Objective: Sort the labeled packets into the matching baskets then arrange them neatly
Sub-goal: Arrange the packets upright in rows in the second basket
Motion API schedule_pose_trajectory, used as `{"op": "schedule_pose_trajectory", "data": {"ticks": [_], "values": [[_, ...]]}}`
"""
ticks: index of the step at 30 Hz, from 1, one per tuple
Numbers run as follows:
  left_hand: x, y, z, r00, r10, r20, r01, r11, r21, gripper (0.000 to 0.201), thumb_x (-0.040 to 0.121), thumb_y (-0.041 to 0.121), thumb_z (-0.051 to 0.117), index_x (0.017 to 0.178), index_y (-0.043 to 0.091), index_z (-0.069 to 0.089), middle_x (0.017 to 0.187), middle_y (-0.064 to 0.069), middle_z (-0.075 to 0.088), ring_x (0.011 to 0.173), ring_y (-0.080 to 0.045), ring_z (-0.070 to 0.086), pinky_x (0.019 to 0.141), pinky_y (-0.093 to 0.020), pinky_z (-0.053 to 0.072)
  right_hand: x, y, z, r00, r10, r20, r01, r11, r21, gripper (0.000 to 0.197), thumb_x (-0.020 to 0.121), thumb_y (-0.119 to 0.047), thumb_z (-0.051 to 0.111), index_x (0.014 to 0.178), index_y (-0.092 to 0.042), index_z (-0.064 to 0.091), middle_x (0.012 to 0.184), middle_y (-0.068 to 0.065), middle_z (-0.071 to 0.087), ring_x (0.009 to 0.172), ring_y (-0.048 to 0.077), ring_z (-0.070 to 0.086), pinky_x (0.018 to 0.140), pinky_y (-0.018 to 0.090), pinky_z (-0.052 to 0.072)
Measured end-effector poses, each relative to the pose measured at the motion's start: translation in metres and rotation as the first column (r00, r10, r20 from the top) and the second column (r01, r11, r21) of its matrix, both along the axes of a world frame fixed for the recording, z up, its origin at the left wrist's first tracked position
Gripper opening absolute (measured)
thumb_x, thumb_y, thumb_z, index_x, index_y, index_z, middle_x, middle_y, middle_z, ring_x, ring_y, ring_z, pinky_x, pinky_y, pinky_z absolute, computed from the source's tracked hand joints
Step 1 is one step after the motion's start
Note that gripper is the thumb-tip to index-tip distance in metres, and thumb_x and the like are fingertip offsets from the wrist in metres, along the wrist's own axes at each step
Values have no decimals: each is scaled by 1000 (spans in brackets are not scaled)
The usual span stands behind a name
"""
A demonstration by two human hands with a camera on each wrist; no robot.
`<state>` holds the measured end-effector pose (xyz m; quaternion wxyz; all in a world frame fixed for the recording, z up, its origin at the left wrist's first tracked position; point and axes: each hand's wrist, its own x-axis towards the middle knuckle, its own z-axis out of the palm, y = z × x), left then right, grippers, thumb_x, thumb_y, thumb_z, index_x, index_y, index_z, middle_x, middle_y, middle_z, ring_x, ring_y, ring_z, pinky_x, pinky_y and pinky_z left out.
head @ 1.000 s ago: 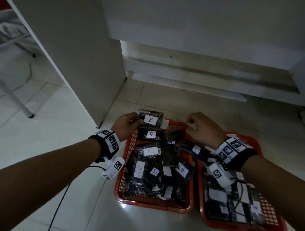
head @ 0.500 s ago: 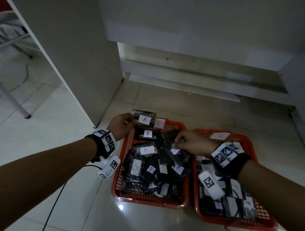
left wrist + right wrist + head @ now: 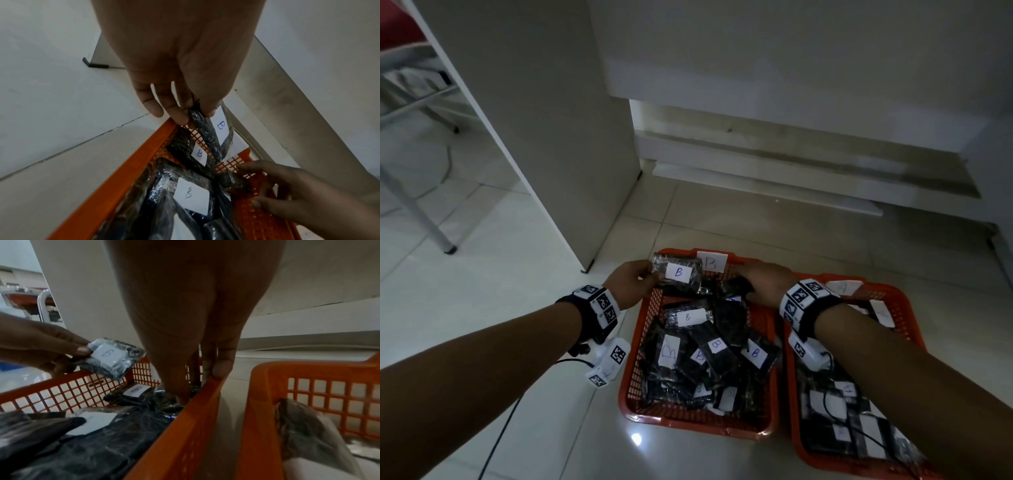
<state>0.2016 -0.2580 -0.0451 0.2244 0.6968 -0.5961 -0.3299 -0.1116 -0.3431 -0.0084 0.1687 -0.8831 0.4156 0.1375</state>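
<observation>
Two orange mesh baskets sit on the floor. The left basket [image 3: 631,363] has a "B" card on its far wall and holds several black packets with white B labels. My left hand [image 3: 631,284] pinches one B packet [image 3: 678,274] over the basket's far left corner, as the left wrist view shows at the packet [image 3: 220,128]. My right hand [image 3: 763,282] reaches into the far right corner, its fingers curled round a dark packet [image 3: 736,286] and the thumb on the rim [image 3: 205,386]. The right basket [image 3: 909,308] holds more labelled packets, partly hidden by my forearm.
A white cabinet panel [image 3: 534,120] stands close behind the left basket. A low white ledge [image 3: 756,178] runs along the wall beyond. A chair leg [image 3: 431,219] is at the far left. A black cable [image 3: 500,428] trails on the tiles under my left arm.
My right hand moved from the middle of the left basket to its far right corner with a dark packet. My left hand kept holding the B packet at the far left corner.
</observation>
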Motion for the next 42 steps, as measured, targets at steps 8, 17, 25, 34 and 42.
{"op": "schedule_pose_trajectory", "data": {"ticks": [8, 17, 25, 34, 42], "values": [[12, 5, 1, 993, 70, -91, -69, 998, 12, 16, 100, 34, 63, 92, 22, 68, 88, 1, 75, 68, -15, 74, 78, -39, 61, 15, -1, -12, 989, 1, -149, -24, 988, -151, 69, 89, -54, 71, 146, -23, 51, 135, 5, 55, 114, 25, 57, 79, 35, 52], [22, -5, 9, 981, 164, -103, -167, 986, -19, 27, 102, 34, 61, 100, 7, 66, 92, -4, 74, 66, -18, 72, 68, -32, 55, 40, 18, 15, 994, 89, -71, -94, 993, -73, 39, 85, -56, 73, 110, -26, 68, 107, -5, 65, 94, 17, 66, 69, 30, 52], [27, -7, 11, 982, 177, -70, -182, 981, -73, 32, 98, 44, 60, 101, 13, 68, 90, -5, 74, 74, -24, 72, 75, -45, 59, 115, 15, -10, 926, 317, -206, -302, 948, 104, 51, 83, -49, 82, 121, -19, 68, 110, 4, 70, 95, 24, 67, 80, 39, 60], [29, -14, -2, 987, 101, -127, -111, 991, -75, 33, 97, 44, 61, 98, 11, 67, 89, -4, 72, 71, -22, 71, 73, -45, 58, 141, 20, -28, 844, 394, -362, -414, 910, 26, 63, 75, -55, 86, 118, -12, 70, 104, 7, 71, 87, 26, 70, 72, 36, 61], [27, -27, -17, 972, 58, -226, -73, 996, -59, 23, 100, 40, 62, 90, 20, 66, 87, 1, 73, 70, -15, 73, 72, -36, 56, 129, 16, -37, 922, 338, -188, -354, 934, -55, 74, 81, -51, 82, 137, -13, 53, 117, 11, 69, 95, 29, 70, 71, 35, 58]]}}
